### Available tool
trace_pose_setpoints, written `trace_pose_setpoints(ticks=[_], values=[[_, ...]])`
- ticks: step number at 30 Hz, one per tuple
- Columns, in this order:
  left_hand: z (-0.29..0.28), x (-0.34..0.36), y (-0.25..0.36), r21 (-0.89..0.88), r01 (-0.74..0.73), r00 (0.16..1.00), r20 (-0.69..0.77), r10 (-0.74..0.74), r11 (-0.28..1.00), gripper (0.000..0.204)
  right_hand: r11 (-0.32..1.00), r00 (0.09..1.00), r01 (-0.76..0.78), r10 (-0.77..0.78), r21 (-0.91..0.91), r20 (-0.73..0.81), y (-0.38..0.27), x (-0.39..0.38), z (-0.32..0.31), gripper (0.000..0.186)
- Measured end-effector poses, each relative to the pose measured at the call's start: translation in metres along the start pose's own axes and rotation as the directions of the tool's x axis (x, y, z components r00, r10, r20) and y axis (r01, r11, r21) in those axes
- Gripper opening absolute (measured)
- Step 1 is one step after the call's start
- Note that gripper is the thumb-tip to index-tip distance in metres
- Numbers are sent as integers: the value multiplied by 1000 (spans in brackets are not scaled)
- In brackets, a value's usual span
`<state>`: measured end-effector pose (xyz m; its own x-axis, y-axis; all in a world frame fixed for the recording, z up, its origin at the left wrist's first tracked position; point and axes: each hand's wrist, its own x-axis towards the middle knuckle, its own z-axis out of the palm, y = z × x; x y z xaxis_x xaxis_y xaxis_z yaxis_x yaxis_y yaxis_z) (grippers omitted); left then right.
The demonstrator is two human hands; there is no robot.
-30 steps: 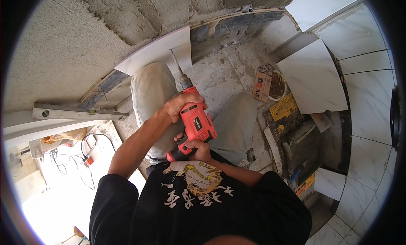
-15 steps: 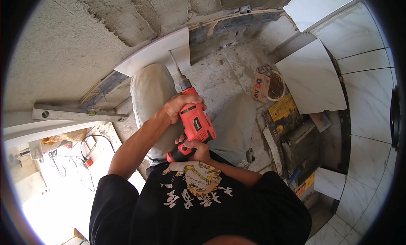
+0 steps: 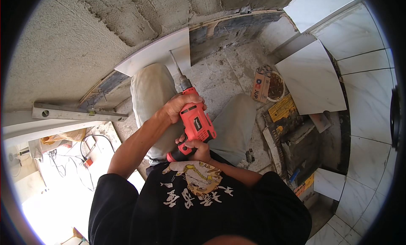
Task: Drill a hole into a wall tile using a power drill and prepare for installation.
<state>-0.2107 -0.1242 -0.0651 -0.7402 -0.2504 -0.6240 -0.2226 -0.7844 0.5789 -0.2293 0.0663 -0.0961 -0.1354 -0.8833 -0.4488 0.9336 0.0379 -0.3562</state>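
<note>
A red power drill [image 3: 196, 121] points up and away from me, its long bit [image 3: 175, 61] meeting the face of a white tile [image 3: 148, 54] that stands along the base of the rough wall. My left hand [image 3: 181, 106] is closed around the drill's front body, just behind the chuck. My right hand [image 3: 194, 148] is wrapped round the rear handle near the trigger, close to my shirt. My bent left leg [image 3: 148, 92] lies beside the drill, with the knee at the tile.
Left lies a metal level [image 3: 76, 113], beside a bright opening with cables [image 3: 76, 164]. Right are a cardboard box [image 3: 259, 88], a pale round container [image 3: 275, 90], a leaning marbled tile [image 3: 311, 78], dirty yellow boxes [image 3: 279, 107] and a tiled wall [image 3: 368, 105].
The drill and the tile sit a few pixels differently in the picture than a second ago; both hands keep the same grip.
</note>
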Motion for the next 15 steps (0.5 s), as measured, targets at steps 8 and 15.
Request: trace_pose_setpoints(ticks=[8, 15], values=[[-4, 2, -1, -17, 6, 999, 36, -5, 1000, 35, 997, 996, -50, 54, 56, -65, -4, -3, 16, 37], [0, -2, 3, -68, 19, 998, 57, -15, 998, 40, 999, 996, 25, -23, 32, -84, -9, -6, 25, 40]])
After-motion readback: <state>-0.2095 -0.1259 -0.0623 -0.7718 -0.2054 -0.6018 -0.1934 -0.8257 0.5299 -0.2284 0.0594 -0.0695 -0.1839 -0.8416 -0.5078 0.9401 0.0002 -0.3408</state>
